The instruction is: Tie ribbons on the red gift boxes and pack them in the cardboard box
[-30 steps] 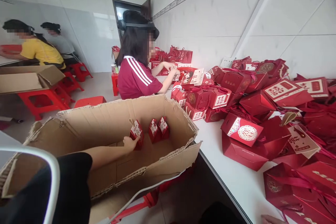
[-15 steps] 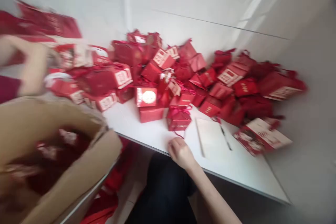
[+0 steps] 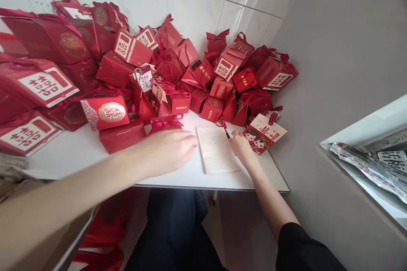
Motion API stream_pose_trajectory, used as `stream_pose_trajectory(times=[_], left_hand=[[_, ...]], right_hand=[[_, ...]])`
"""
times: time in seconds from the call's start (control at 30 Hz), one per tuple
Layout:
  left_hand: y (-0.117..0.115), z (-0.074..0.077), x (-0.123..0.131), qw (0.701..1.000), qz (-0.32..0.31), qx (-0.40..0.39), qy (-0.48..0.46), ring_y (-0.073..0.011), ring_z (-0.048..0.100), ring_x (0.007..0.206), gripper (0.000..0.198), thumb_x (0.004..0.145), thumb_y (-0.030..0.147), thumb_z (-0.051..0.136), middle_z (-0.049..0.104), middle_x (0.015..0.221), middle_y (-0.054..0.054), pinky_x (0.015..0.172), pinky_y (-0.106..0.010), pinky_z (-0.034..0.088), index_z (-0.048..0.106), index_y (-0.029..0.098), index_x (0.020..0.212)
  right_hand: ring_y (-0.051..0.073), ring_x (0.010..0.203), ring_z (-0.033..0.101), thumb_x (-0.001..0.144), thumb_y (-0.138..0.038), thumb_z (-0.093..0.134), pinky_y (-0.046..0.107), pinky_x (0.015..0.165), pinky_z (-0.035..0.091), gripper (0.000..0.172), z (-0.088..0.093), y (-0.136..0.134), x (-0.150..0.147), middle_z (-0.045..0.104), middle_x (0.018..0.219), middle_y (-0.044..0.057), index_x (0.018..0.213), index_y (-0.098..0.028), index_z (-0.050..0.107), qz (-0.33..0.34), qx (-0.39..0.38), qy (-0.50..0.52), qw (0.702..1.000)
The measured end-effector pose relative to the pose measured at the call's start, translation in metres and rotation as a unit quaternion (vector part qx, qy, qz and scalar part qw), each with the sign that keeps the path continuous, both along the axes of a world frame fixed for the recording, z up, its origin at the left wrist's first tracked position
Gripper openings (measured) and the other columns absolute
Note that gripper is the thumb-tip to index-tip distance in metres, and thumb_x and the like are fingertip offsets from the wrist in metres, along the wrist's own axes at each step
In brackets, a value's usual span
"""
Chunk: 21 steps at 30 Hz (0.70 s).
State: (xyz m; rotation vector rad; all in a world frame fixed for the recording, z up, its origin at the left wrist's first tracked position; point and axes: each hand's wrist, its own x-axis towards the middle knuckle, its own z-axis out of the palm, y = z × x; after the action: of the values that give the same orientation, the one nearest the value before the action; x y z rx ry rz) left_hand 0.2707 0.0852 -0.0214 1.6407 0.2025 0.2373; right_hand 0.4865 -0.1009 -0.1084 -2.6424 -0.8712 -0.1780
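My left hand (image 3: 174, 148) reaches in from the left above the white table, its fingers loosely stretched toward the notebook and slightly blurred. I see nothing in it. Just behind it is a small red gift box with a pink ribbon bow (image 3: 167, 122), partly hidden by the hand. The lined notebook (image 3: 219, 152) lies open, with rows of writing at the top. At its right edge, my right hand (image 3: 241, 146) is closed around a dark pen (image 3: 227, 134), which it mostly covers. Right beside that hand stands a red and cream box with cartoon faces (image 3: 261, 133).
Many red gift boxes (image 3: 171, 65) are piled along the wall behind the white table (image 3: 178, 178). A cardboard box (image 3: 68, 237) stands at lower left, with red stools (image 3: 104, 224) under the table. A grey panel (image 3: 318, 72) and a shelf (image 3: 365, 169) bound the right.
My view has swung right and come nearer the table. My right hand has gone from the ribboned box to the pen. My left hand has come in over the table toward the notebook.
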Motion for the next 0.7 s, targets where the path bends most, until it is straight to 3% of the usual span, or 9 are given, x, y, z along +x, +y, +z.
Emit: stream_pose_trajectory(times=[0.03, 0.1, 0.17, 0.27, 0.33, 0.4, 0.5, 0.57, 0.7], left_hand=[[-0.012, -0.011, 0.028, 0.992, -0.052, 0.118, -0.014, -0.0266, 0.055, 0.101, 0.009, 0.069, 0.010, 0.057, 0.062, 0.081, -0.006, 0.100, -0.039, 0.035, 0.062, 0.018, 0.067], [-0.031, -0.043, 0.080, 0.933, -0.117, 0.336, -0.059, -0.0280, 0.053, 0.104, 0.015, 0.072, 0.012, 0.052, 0.062, 0.094, -0.009, 0.100, -0.045, 0.033, 0.062, 0.017, 0.082], [-0.039, -0.078, 0.116, 0.898, -0.085, 0.424, -0.082, -0.0274, 0.047, 0.114, 0.027, 0.077, 0.016, 0.047, 0.057, 0.112, -0.012, 0.100, -0.045, 0.034, 0.057, 0.015, 0.103], [-0.037, -0.114, 0.136, 0.876, -0.071, 0.471, -0.073, -0.0261, 0.046, 0.115, 0.031, 0.080, 0.021, 0.047, 0.054, 0.119, -0.012, 0.099, -0.045, 0.035, 0.052, 0.015, 0.111], [-0.033, -0.122, 0.135, 0.869, -0.073, 0.485, -0.057, -0.0260, 0.048, 0.113, 0.030, 0.081, 0.024, 0.048, 0.054, 0.118, -0.012, 0.097, -0.044, 0.036, 0.052, 0.016, 0.109], [-0.033, -0.121, 0.131, 0.862, -0.066, 0.501, -0.043, -0.0272, 0.048, 0.112, 0.032, 0.080, 0.029, 0.051, 0.053, 0.118, -0.012, 0.096, -0.044, 0.036, 0.052, 0.015, 0.109], [-0.036, -0.116, 0.128, 0.850, -0.057, 0.523, -0.023, -0.0293, 0.047, 0.112, 0.040, 0.077, 0.037, 0.056, 0.052, 0.119, -0.013, 0.094, -0.044, 0.037, 0.051, 0.014, 0.109], [-0.037, -0.116, 0.128, 0.847, -0.058, 0.529, -0.017, -0.0296, 0.046, 0.113, 0.043, 0.076, 0.040, 0.057, 0.051, 0.119, -0.014, 0.094, -0.045, 0.037, 0.050, 0.014, 0.110], [-0.037, -0.119, 0.128, 0.846, -0.057, 0.530, -0.020, -0.0292, 0.045, 0.116, 0.044, 0.077, 0.042, 0.056, 0.051, 0.122, -0.014, 0.095, -0.044, 0.036, 0.049, 0.014, 0.111]], right_hand=[[0.029, 0.075, 0.060, 0.076, -0.005, 0.041, 0.039, 0.067, 0.043, 0.026, 0.000, 0.001, 0.002, 0.060, 0.083, 0.021, 0.100, -0.003, 0.052, 0.006, -0.012, 0.017, 1.000], [0.026, 0.070, 0.061, 0.073, -0.003, 0.044, 0.034, 0.065, 0.043, 0.035, 0.001, -0.001, 0.007, 0.062, 0.077, 0.015, 0.107, -0.006, 0.051, 0.032, -0.024, 0.048, 0.998], [0.021, 0.065, 0.060, 0.072, -0.006, 0.046, 0.029, 0.064, 0.043, 0.043, 0.002, -0.006, 0.013, 0.061, 0.069, 0.006, 0.115, -0.012, 0.049, 0.067, -0.030, 0.072, 0.995], [0.015, 0.058, 0.057, 0.075, -0.011, 0.041, 0.025, 0.061, 0.044, 0.037, -0.001, -0.015, 0.022, 0.057, 0.061, -0.002, 0.109, -0.018, 0.053, 0.119, 0.042, 0.115, 0.985], [0.014, 0.056, 0.057, 0.076, -0.015, 0.038, 0.026, 0.059, 0.046, 0.029, -0.005, -0.016, 0.025, 0.057, 0.060, -0.003, 0.098, -0.018, 0.055, 0.161, 0.190, 0.196, 0.948], [0.015, 0.057, 0.060, 0.076, -0.021, 0.043, 0.028, 0.058, 0.048, 0.017, -0.010, -0.012, 0.025, 0.059, 0.060, -0.002, 0.091, -0.019, 0.051, 0.194, 0.352, 0.303, 0.864], [0.016, 0.059, 0.063, 0.075, -0.029, 0.057, 0.029, 0.057, 0.050, 0.021, -0.017, -0.001, 0.020, 0.062, 0.062, -0.003, 0.086, -0.023, 0.040, 0.182, 0.469, 0.402, 0.765], [0.014, 0.054, 0.061, 0.076, -0.032, 0.060, 0.026, 0.055, 0.048, 0.027, -0.020, 0.005, 0.018, 0.060, 0.058, -0.006, 0.084, -0.024, 0.035, 0.133, 0.500, 0.404, 0.754], [0.009, 0.037, 0.049, 0.080, -0.036, 0.055, 0.019, 0.041, 0.039, 0.024, -0.020, 0.007, 0.018, 0.045, 0.045, -0.013, 0.084, -0.023, 0.034, 0.028, 0.543, 0.322, 0.775]])
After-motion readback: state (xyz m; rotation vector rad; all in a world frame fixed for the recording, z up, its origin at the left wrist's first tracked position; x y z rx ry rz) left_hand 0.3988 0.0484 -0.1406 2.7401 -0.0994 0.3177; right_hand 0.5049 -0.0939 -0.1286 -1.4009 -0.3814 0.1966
